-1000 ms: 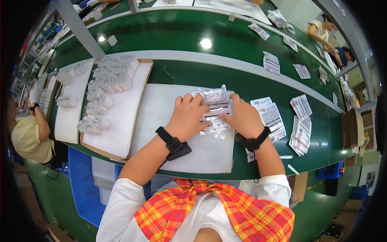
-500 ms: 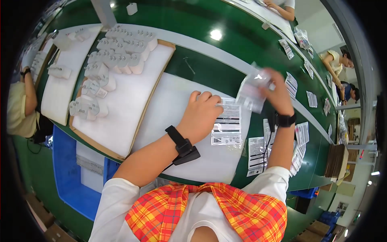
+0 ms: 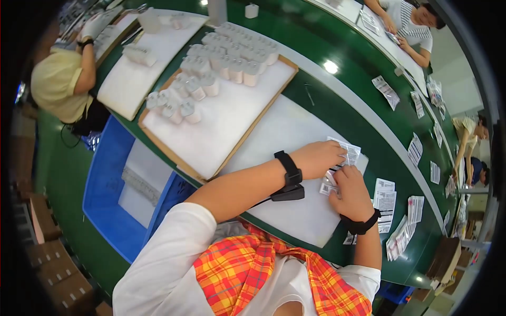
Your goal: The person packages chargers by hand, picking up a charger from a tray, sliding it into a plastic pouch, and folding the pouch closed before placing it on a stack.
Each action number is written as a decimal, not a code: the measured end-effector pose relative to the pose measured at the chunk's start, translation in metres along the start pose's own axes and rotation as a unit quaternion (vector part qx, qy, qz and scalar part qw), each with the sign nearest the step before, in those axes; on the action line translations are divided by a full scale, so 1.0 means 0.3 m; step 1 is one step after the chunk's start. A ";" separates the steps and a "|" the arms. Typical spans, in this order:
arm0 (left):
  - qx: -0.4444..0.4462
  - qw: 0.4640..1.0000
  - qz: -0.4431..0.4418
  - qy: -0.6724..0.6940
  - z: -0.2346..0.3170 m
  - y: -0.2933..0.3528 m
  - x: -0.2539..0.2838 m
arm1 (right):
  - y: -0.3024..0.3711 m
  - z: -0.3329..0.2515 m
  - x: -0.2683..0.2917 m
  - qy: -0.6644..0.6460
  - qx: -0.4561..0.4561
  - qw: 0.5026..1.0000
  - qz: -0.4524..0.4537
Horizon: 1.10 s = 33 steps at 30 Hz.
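Note:
A flat plastic bag with dense dark print and a silvery sheen lies on the white foam sheet. My left hand rests across it, fingers bent onto its printed face. Just nearer to me, my right hand grips the same bag, its fingertips meeting those of the left. Both hands hide most of the bag's middle, so its opening and contents do not show. More printed bags lie on the green table right of my right hand.
White plug adapters with metal prongs stand in rows on a cardboard-edged foam board at left. Below it sits a blue bin. Loose printed bags dot a green strip beyond a pale rail. Co-workers sit left and far right.
My right hand has come down and inward to the bag under my left hand. The clear bag it held up no longer shows separately. The whole view has turned, bringing more of the left side in.

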<state>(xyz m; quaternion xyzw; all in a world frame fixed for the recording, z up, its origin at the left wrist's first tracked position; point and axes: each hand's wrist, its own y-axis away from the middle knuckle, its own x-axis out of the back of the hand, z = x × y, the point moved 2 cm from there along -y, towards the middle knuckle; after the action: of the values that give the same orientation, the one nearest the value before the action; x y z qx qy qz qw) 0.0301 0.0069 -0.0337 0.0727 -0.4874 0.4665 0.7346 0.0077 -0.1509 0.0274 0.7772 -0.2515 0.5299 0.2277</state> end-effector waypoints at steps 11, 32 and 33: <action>0.041 0.991 -0.076 -0.102 0.065 0.056 0.042 | 0.172 -0.095 0.071 -0.111 0.021 0.989 -0.097; 0.090 0.994 0.040 0.053 0.029 -0.067 -0.121 | -0.448 -0.525 0.166 -0.433 0.118 0.887 0.110; 0.086 0.950 0.178 0.241 0.038 -0.067 -0.103 | -0.340 -0.450 0.218 -0.502 0.100 0.847 0.142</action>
<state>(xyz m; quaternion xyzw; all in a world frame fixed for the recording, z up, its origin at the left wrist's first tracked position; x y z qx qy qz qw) 0.0352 -0.0297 -0.0451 -0.0671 -0.2593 0.6335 0.7259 -0.0032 0.0016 0.1249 0.9115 -0.3850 0.1163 -0.0863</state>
